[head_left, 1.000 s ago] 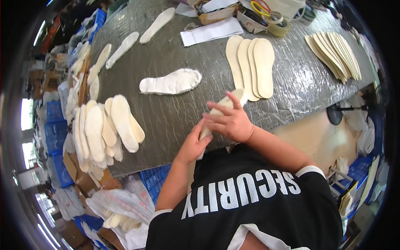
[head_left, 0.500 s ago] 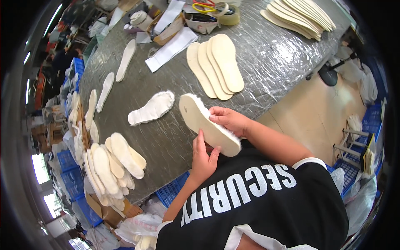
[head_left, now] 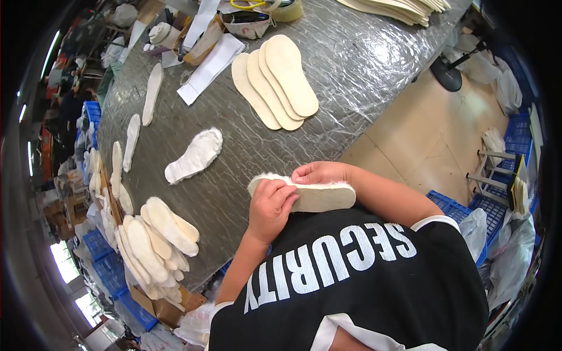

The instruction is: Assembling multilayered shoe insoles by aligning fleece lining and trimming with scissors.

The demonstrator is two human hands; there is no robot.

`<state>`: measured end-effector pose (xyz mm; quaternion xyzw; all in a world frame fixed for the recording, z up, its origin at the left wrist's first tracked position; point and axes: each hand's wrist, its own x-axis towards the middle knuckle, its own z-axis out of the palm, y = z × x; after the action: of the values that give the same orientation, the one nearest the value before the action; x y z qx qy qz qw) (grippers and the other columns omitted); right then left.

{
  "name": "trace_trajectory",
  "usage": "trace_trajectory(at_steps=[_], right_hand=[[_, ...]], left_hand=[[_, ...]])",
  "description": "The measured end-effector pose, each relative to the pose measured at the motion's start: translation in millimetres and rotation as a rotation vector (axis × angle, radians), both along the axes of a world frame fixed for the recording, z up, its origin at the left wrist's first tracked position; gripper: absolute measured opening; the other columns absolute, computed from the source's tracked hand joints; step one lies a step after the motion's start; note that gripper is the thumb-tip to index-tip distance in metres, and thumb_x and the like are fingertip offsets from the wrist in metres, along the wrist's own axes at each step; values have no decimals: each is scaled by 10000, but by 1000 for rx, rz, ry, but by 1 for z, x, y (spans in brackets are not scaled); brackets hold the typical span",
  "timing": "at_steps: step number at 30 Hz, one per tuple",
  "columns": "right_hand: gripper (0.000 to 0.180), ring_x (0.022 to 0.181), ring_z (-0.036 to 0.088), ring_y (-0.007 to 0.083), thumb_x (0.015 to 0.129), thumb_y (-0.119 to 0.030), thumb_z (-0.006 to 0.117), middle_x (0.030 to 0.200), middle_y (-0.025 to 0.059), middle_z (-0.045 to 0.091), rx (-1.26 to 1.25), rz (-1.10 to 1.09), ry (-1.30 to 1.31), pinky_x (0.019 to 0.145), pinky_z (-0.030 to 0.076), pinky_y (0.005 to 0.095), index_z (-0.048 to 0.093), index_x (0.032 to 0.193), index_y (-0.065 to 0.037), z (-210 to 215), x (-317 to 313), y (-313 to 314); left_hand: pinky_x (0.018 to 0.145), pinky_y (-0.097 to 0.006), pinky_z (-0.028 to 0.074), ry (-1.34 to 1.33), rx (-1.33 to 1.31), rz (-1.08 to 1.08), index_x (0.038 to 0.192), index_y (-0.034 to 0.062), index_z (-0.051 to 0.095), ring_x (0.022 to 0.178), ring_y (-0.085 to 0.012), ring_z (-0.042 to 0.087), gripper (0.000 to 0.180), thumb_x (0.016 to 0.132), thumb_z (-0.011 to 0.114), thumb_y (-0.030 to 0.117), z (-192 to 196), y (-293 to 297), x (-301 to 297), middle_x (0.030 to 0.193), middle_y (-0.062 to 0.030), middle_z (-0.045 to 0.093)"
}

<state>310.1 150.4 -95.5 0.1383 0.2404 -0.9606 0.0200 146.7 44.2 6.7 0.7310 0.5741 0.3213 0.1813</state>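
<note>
Two bare hands hold one fleece-lined insole (head_left: 325, 200) at the near edge of the table (head_left: 351, 76), just in front of the wearer's shirt (head_left: 448, 275). The insole lies roughly crosswise in the view, its flat beige face tilted toward the wearer and white pile showing along the far edge. Left hand (head_left: 269, 207): fingers bent and close together, gripping the insole near its left end, the thumb against the beige face. Right hand (head_left: 319, 173): thumb and fingertips drawn narrow at the fleecy far edge, near the middle; its remaining fingers cannot be told apart.

Lettering: a single line of large white capitals (head_left: 329, 261) spans the black shirt, legible but upside down in this view. Any marking on the pale pouch (head_left: 247, 28) at the back of the table is too small to read.

Surroundings: one white fleecy insole (head_left: 194, 155) lies alone, beyond and to the left of the hands. Farther back, four plain cream insoles (head_left: 291, 76) overlap in a fan, with white paper strips (head_left: 212, 70) to their left. A stack of cream insoles (head_left: 404, 8) is cut by the upper border. At the table's left side rests a pile of white and cream insoles (head_left: 149, 251).
</note>
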Motion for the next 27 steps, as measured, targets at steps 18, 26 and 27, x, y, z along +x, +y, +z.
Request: trace_trajectory(at_steps=[18, 26, 27], right_hand=[[233, 653, 537, 60, 949, -271, 584, 741, -6, 607, 365, 77, -370, 562, 412, 260, 657, 890, -59, 6, -20, -19], [205, 653, 533, 31, 948, -247, 597, 744, -40, 614, 294, 30, -248, 565, 420, 221, 659, 886, -61, 24, -20, -11], [205, 653, 533, 31, 948, -247, 597, 744, -40, 614, 292, 29, -249, 565, 420, 221, 659, 886, -61, 24, -20, -11]], left_hand=[[800, -383, 411, -34, -106, -201, 790, 72, 575, 853, -250, 568, 211, 667, 735, 10, 3, 4, -29, 859, -19, 641], [794, -380, 428, -146, -207, -104, 843, 46, 557, 856, -272, 573, 189, 735, 709, 19, -2, 8, -33, 949, -75, 631], [789, -378, 432, -132, -212, -134, 839, 41, 557, 858, -276, 574, 181, 742, 708, 20, -2, 9, -34, 961, -83, 625]])
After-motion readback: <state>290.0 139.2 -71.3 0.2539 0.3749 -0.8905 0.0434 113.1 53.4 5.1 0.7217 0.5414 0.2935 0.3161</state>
